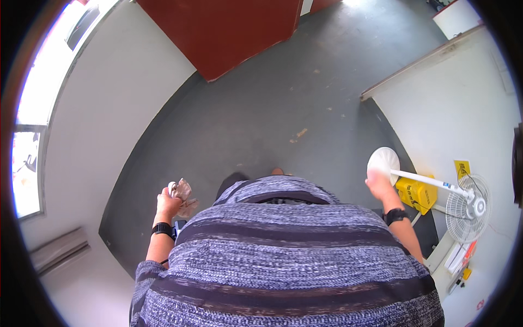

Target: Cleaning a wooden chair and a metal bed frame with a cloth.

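My left hand (pixel 168 204) grips a crumpled, pale brownish cloth or paper (pixel 182 194) beside my body, above the floor. On the other side, my right hand (pixel 380 187) hangs in front of the round white base (pixel 384 158) of a pedestal fan. Its fingers blur into the white, so I cannot tell whether they touch the base or how far they are closed. The white pole (pixel 425 178) runs from there to the caged fan head (pixel 470 208) at the right. Close to my right wrist stands a yellow container (pixel 416 192) bearing writing.
Grey floor (pixel 261 122) with worn patches stretches ahead. A dark red panel (pixel 229 32) juts in from the top. White walls flank me, with a window (pixel 28 171) at left and a wall end (pixel 365 96) at right. Several small items (pixel 459 261) sit behind the fan.
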A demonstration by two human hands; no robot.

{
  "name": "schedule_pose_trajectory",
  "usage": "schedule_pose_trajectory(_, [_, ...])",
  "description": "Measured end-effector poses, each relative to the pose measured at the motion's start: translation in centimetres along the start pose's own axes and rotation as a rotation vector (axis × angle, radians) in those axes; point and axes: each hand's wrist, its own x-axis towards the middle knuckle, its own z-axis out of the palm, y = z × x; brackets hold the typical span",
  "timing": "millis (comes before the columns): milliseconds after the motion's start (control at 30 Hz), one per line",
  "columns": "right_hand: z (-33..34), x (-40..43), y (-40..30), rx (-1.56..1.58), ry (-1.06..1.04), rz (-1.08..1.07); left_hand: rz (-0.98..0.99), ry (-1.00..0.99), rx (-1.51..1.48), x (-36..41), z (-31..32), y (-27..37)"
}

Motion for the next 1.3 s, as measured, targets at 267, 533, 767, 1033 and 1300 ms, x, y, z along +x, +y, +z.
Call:
schedule_pose_trajectory(267, [-12.1,7.9,-10.1,0.085,0.065,-0.130,-0.173,-0.239,0.247,5.1,0.4,4.9])
schedule_pose_trajectory(533, [-13.9,11.3,0.0,0.084,-0.111,0.312,0.186,-0.286,0.320,19.5,0.5,30.5])
schedule_pose_trajectory(767, [-11.9,11.1,4.4,0.404,-0.199,0.482,0.630,-0.223,0.094,28.1,-2.5,53.3])
schedule_pose_trajectory(1033, [-14.3,25.3,13.2,0.395,-0.349,0.444,0.512,-0.333,0.258,33.0,2.5,65.4])
schedule_pose_trajectory(1300, [-39.9,53.6,6.4,0.180,-0.043,0.178,0.374,-0.461,0.343,36.7,3.9,65.9])
